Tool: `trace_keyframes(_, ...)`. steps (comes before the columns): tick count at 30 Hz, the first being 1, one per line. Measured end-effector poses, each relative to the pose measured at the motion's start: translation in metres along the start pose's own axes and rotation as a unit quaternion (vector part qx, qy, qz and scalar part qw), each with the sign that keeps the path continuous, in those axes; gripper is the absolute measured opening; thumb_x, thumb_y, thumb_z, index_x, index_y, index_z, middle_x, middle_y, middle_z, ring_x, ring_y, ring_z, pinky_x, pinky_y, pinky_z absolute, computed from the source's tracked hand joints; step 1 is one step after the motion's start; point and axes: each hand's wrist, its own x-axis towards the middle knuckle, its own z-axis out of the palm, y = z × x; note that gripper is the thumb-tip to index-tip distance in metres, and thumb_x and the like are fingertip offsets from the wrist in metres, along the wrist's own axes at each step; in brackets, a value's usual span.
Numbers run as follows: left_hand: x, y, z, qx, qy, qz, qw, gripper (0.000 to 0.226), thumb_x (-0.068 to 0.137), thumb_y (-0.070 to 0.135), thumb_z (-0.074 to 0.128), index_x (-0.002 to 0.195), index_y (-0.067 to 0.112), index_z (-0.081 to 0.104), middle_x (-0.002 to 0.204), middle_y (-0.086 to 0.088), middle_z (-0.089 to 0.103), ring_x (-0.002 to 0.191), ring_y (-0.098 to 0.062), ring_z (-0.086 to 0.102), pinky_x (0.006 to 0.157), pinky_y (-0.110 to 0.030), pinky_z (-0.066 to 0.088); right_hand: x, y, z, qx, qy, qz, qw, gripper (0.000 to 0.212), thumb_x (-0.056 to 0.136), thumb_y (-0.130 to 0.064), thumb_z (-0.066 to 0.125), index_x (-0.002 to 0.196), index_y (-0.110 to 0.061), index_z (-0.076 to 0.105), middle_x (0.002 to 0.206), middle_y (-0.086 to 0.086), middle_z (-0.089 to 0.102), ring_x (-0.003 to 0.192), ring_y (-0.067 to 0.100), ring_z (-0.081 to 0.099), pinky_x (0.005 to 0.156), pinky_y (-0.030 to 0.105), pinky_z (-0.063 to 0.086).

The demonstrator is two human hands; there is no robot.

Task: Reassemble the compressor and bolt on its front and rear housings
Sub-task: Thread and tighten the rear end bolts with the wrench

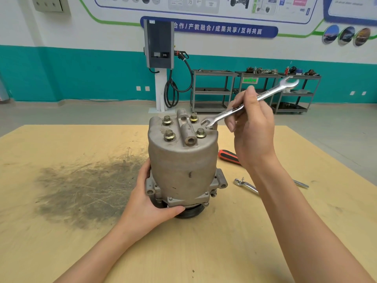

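Note:
A grey cast compressor (181,160) stands upright on the wooden table (204,252), pulley end down. Several brass-coloured bolts (169,135) sit in its top housing. My left hand (149,203) grips the lower left flange and base of the compressor. My right hand (253,127) holds a silver open-end wrench (251,104) by its shaft, above and to the right of the compressor. The wrench's lower jaw hovers just right of the top bolts, touching none that I can see.
A red-and-black screwdriver handle (229,157) lies on the table behind my right wrist. A second wrench (244,184) lies right of the compressor, partly under my forearm. A dark greasy stain (85,186) covers the table's left. Metal carts (255,90) and a charging unit (159,45) stand by the far wall.

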Motion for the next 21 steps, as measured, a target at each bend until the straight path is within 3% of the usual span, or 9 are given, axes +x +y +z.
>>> trace_keyframes(5, -0.0001, -0.0024, -0.0004, 0.0, 0.001, -0.001, 1.0, 0.114, 0.036, 0.054, 0.091, 0.119, 0.083, 0.02, 0.131, 0.043, 0.045, 0.128, 0.001, 0.051, 0.101, -0.022, 0.041, 0.0021, 0.0028, -0.0012, 0.04, -0.033, 0.065, 0.997, 0.039, 0.1, -0.028, 0.037, 0.069, -0.016, 0.056, 0.049, 0.0, 0.047, 0.043, 0.011, 0.04, 0.05, 0.02, 0.035)
trace_keyframes(10, 0.0011, -0.0041, -0.0004, -0.003, -0.001, 0.0, 1.0, 0.112, 0.038, 0.052, 0.092, 0.119, 0.083, 0.021, 0.127, 0.047, 0.045, 0.123, 0.009, 0.052, 0.086, -0.001, 0.043, 0.0022, 0.0023, -0.0013, 0.029, -0.04, 0.065, 0.997, 0.039, 0.102, -0.027, 0.034, 0.072, -0.013, 0.054, 0.046, -0.004, 0.046, 0.043, 0.009, 0.04, 0.048, 0.018, 0.035)
trace_keyframes(17, 0.001, -0.0042, -0.0004, -0.003, 0.001, 0.003, 1.0, 0.111, 0.039, 0.049, 0.09, 0.117, 0.085, 0.02, 0.125, 0.051, 0.042, 0.12, 0.015, 0.049, 0.084, 0.003, 0.039, 0.0042, 0.0047, -0.0032, 0.044, -0.049, 0.119, 0.991, 0.04, 0.105, -0.028, 0.033, 0.074, -0.013, 0.054, 0.047, -0.002, 0.047, 0.045, 0.012, 0.041, 0.055, 0.029, 0.032)
trace_keyframes(21, 0.0012, -0.0032, -0.0003, -0.002, 0.0, 0.003, 1.0, 0.111, 0.039, 0.05, 0.09, 0.117, 0.084, 0.02, 0.126, 0.052, 0.041, 0.121, 0.015, 0.048, 0.085, 0.003, 0.039, 0.005, 0.0035, -0.0046, 0.033, -0.062, 0.146, 0.987, 0.04, 0.105, -0.028, 0.031, 0.076, -0.012, 0.053, 0.046, -0.002, 0.048, 0.046, 0.012, 0.041, 0.055, 0.028, 0.032)
